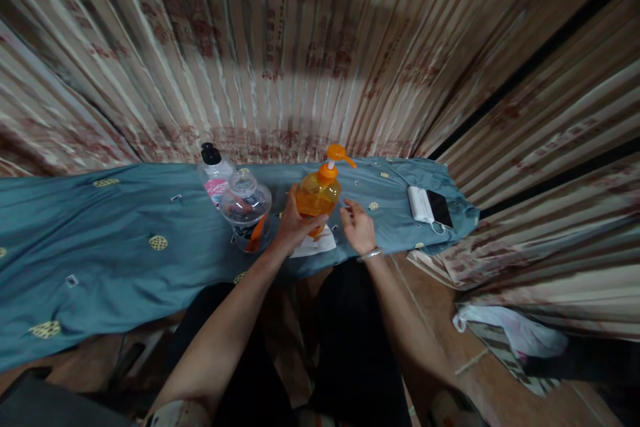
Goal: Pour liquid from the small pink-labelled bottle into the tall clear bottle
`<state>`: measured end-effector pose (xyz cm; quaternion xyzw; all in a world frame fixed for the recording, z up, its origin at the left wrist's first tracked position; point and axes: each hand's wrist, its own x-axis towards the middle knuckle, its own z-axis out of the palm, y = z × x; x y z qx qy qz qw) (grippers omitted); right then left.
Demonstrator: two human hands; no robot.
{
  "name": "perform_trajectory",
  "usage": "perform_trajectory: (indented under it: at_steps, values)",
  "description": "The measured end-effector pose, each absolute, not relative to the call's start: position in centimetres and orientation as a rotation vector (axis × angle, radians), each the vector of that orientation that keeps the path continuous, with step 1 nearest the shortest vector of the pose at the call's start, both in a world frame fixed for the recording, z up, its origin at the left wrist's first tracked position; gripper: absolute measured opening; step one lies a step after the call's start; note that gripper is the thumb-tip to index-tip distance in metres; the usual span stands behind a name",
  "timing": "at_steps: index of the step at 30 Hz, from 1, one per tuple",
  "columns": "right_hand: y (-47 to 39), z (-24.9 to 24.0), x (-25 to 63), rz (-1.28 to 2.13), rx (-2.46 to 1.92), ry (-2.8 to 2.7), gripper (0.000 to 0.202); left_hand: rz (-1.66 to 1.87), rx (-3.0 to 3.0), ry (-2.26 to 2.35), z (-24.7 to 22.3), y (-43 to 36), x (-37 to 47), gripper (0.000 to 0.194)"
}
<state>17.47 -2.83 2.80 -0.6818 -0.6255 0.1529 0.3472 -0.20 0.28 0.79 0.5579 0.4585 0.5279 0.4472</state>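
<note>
Pump bottle [317,199]: standing nearly upright over the front half of the teal cloth [165,213], leaning slightly to the right. Body rounded, see-through, showing amber-orange liquid in the lower part and a paler yellow tint above it. Orange collar [327,175] sitting on the shoulder; a short pale stem [331,164] rising from it to a glossy orange pump head [337,152], its spout pointing right and slightly down. No label showing on the side in view. Whether the base is touching the cloth, cannot tell; the hand is covering part of it.

Left hand [296,223]: gripping the bottle low on the body, thumb lying across the front, fingers wrapping the left side and partly hidden behind. Right hand [361,233]: hovering just right of the bottle, not touching it, fingers loosely curling and holding nothing; a silvery bracelet [370,254] circling the wrist.

White paper [323,244] lying beneath and in front of the bottle. To the left, a wide clear jar [246,212], open at the neck, is standing before a black-capped bottle [215,177] with a pink label. Far right, a white power bank [420,204] is lying beside a dark phone [440,208]. Patterned curtain [300,80] hanging behind.
</note>
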Motion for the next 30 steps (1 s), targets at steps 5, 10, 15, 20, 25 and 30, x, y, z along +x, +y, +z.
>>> perform_trajectory:
  at_steps: [5, 10, 15, 20, 25, 30]
  values:
    - [-4.5, -0.2, 15.1, 0.547, -2.051, -1.885, 0.031, 1.285, 1.392, 1.105, 0.6, 0.6, -0.7, 0.091]
    - [-4.1, -0.4, 14.4, 0.691, -2.005, -1.696, 0.011, 1.289, 1.383, 1.193, 0.3, 1.1, -1.5, 0.080]
    - [-3.9, -0.5, 15.0, 0.807, -1.918, -1.499, 0.026, 1.296, 1.345, 1.257, 0.0, 1.5, -1.8, 0.068]
    - [-4.5, -0.3, 14.3, 0.898, -1.751, -1.307, 0.032, 1.334, 1.331, 1.240, 0.1, 1.5, -2.0, 0.067]
    - [-5.5, 2.3, 13.7, 0.967, -1.482, -1.085, 0.042, 1.338, 1.328, 1.239, 0.3, 1.1, -1.8, 0.065]
    - [-4.4, 7.2, 14.0, 0.884, -1.212, -1.016, 0.044, 1.315, 1.351, 1.214, 0.1, 0.7, -1.3, 0.064]
